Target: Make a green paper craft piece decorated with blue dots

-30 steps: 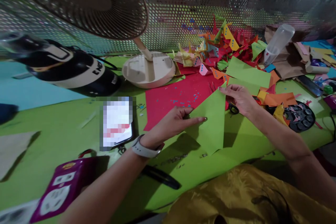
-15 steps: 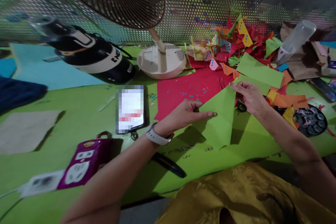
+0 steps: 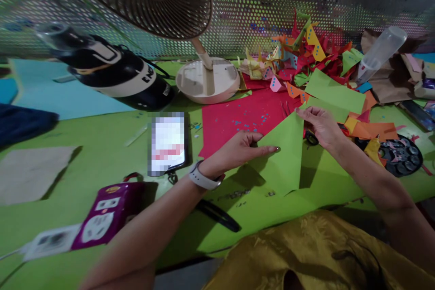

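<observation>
A light green sheet of paper [image 3: 283, 163], creased into a pointed shape, is held above the table between both hands. My left hand [image 3: 239, 149], with a pale watch band at the wrist, pinches its left side, the thumb lying on top. At the upper right corner, my right hand [image 3: 316, 120] grips the paper's tip between thumb and fingers. Behind the sheet lies red paper [image 3: 224, 122] sprinkled with small blue dots. Another green sheet [image 3: 340, 90] rests just beyond my right hand.
A fan base [image 3: 207, 81] and a black bottle [image 3: 129, 77] stand at the back. Folded coloured papers [image 3: 316, 45] are heaped at back right. A phone [image 3: 168, 142], purple pouch [image 3: 105, 213], black strap [image 3: 220, 215], clear squeeze bottle [image 3: 382, 54] and black palette-like object [image 3: 401, 156] lie around.
Both hands keep the same grip on the green paper, which has barely moved. The whole view has shifted very slightly.
</observation>
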Demonstrator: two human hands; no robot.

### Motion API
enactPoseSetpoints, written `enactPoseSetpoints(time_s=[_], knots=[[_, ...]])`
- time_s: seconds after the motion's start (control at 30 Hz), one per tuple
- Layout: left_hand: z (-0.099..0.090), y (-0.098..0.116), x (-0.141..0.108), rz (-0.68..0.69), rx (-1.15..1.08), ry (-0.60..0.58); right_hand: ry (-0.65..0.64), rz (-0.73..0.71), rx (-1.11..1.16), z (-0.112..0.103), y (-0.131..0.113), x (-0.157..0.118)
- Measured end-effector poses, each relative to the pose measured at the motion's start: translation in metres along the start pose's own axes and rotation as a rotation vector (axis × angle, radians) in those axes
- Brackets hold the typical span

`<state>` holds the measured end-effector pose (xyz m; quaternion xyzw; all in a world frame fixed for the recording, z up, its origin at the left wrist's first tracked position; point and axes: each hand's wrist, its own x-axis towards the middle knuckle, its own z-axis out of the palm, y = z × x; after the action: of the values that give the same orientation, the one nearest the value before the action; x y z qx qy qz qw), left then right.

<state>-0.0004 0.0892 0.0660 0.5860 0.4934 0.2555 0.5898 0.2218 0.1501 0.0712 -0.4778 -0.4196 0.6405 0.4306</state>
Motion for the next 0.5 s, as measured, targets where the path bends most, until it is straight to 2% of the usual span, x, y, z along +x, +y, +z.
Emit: enactPoseSetpoints(time_s=[0.5], knots=[[-0.0008, -0.0068, 0.0021, -0.064, 0.014, -0.024, 0.016, -0.003, 0.029, 0.0028, -0.0040, -0.0047]])
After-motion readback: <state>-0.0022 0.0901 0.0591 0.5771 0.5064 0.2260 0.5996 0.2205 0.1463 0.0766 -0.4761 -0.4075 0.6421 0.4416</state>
